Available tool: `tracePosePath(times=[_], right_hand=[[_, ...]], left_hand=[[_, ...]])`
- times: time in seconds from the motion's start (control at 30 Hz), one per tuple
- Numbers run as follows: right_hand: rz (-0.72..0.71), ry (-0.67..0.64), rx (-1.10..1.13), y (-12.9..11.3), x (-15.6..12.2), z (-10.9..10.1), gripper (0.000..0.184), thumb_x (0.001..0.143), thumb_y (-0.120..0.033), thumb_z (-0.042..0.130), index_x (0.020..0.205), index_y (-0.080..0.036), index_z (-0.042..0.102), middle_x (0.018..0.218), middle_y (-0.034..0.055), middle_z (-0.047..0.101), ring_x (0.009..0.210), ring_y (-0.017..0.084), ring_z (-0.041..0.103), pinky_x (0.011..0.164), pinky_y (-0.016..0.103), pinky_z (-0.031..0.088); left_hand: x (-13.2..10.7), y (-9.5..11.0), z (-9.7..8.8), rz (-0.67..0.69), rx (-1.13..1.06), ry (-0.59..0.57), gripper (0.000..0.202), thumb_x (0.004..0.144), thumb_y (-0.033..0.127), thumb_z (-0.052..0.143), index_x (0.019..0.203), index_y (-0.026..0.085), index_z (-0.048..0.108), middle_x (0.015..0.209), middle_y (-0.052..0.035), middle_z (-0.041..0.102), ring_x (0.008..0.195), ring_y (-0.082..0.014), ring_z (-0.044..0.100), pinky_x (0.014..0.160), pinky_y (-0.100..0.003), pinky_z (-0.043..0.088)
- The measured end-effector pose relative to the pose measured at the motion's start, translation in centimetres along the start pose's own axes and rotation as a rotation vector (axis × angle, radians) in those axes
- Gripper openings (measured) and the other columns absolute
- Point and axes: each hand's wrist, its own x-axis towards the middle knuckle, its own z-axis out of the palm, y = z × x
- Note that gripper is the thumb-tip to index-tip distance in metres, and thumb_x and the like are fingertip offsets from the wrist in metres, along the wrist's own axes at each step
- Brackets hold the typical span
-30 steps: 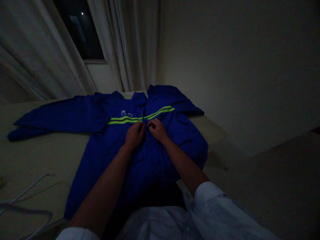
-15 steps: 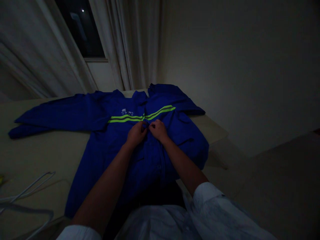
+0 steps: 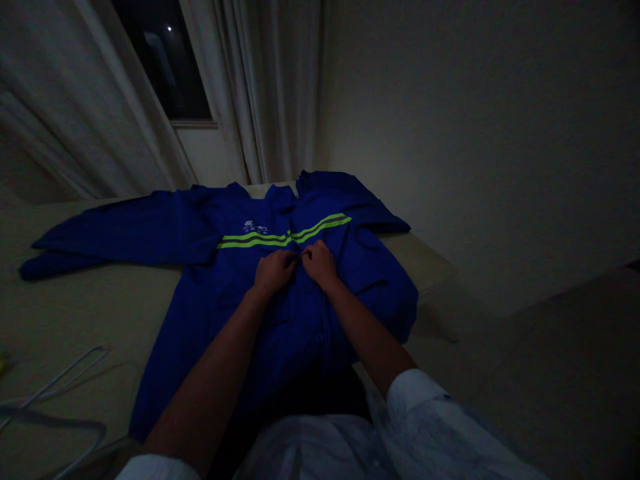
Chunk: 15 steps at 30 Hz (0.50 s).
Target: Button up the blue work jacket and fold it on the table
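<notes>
A blue work jacket (image 3: 240,293) with yellow-green chest stripes and a white printed logo lies spread front side up. My left hand (image 3: 276,270) is closed, its fingertips pinching the jacket's front edge just below the stripes. Close beside it, my right hand (image 3: 319,263) pinches the other side of the same front opening. The fingertips of both hands nearly meet; any button between them is hidden. Lower on the front, a button (image 3: 319,337) shows. One sleeve (image 3: 110,230) stretches out to the left.
The jacket rests on a pale table (image 3: 90,320), whose right corner shows past the jacket. A white cable or wire (image 3: 65,380) lies at the lower left, near a small yellow thing (image 3: 4,363). Curtains (image 3: 270,87) and a dark window (image 3: 165,60) are behind.
Both hands stay at the same spot on the jacket front. The left fingers have curled over more, and the right hand has shifted very slightly. The jacket lies as before.
</notes>
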Motion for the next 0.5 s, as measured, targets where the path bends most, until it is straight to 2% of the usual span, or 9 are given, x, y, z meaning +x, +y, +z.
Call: tracePosePath(times=[0.1, 0.17, 0.23, 0.33, 0.43, 0.5], right_hand=[[-0.011, 0.008, 0.032, 0.1, 0.0, 0.0, 0.019, 0.087, -0.014, 0.061, 0.096, -0.022, 0.076, 0.101, 0.0055, 0.064, 0.091, 0.020, 0.063, 0.089, 0.030, 0.050], [-0.029, 0.018, 0.049, 0.2, 0.0, 0.0, 0.025, 0.086, -0.015, 0.062, 0.107, -0.023, 0.073, 0.108, 0.0055, 0.065, 0.096, 0.020, 0.063, 0.092, 0.031, 0.051], [-0.051, 0.024, 0.042, 0.3, 0.0, 0.0, 0.034, 0.086, -0.015, 0.062, 0.117, -0.023, 0.070, 0.114, 0.0065, 0.066, 0.103, 0.022, 0.063, 0.097, 0.033, 0.050], [-0.054, 0.023, -0.001, 0.3, 0.1, 0.0, 0.047, 0.085, -0.010, 0.059, 0.131, -0.022, 0.065, 0.115, 0.0097, 0.067, 0.107, 0.025, 0.063, 0.099, 0.035, 0.050], [0.005, 0.073, -0.017, 0.4, 0.3, -0.1, 0.056, 0.085, -0.005, 0.052, 0.139, -0.021, 0.060, 0.114, 0.0111, 0.068, 0.103, 0.026, 0.065, 0.096, 0.036, 0.051], [0.014, 0.090, 0.013, 0.6, 0.5, -0.1, 0.054, 0.085, -0.004, 0.051, 0.134, -0.021, 0.064, 0.114, 0.0101, 0.068, 0.104, 0.025, 0.065, 0.097, 0.035, 0.051]], left_hand=[[0.5, 0.8, -0.3, -0.096, -0.013, -0.054, 0.030, 0.097, 0.041, 0.056, 0.119, 0.029, 0.073, 0.113, -0.0089, 0.078, 0.103, -0.0290, 0.072, 0.086, -0.037, 0.051], [0.5, 1.3, -0.2, -0.129, 0.009, -0.030, 0.029, 0.096, 0.041, 0.056, 0.115, 0.028, 0.073, 0.113, -0.0107, 0.077, 0.107, -0.0308, 0.070, 0.087, -0.039, 0.051], [0.3, 1.7, 0.1, -0.101, 0.052, 0.080, 0.032, 0.096, 0.042, 0.055, 0.118, 0.026, 0.072, 0.125, -0.0145, 0.072, 0.120, -0.0339, 0.064, 0.095, -0.044, 0.049], [-0.1, 1.7, 1.1, -0.047, 0.082, 0.253, 0.045, 0.101, 0.040, 0.048, 0.140, 0.023, 0.062, 0.153, -0.0165, 0.056, 0.141, -0.0342, 0.048, 0.114, -0.051, 0.038], [0.1, 1.4, 1.8, -0.083, 0.050, 0.207, 0.055, 0.105, 0.042, 0.036, 0.154, 0.020, 0.050, 0.163, -0.0163, 0.047, 0.152, -0.0337, 0.038, 0.125, -0.057, 0.020], [0.6, 1.2, 2.0, -0.138, 0.034, 0.141, 0.062, 0.106, 0.049, 0.032, 0.156, 0.018, 0.049, 0.166, -0.0175, 0.042, 0.155, -0.0381, 0.032, 0.126, -0.063, 0.014]])
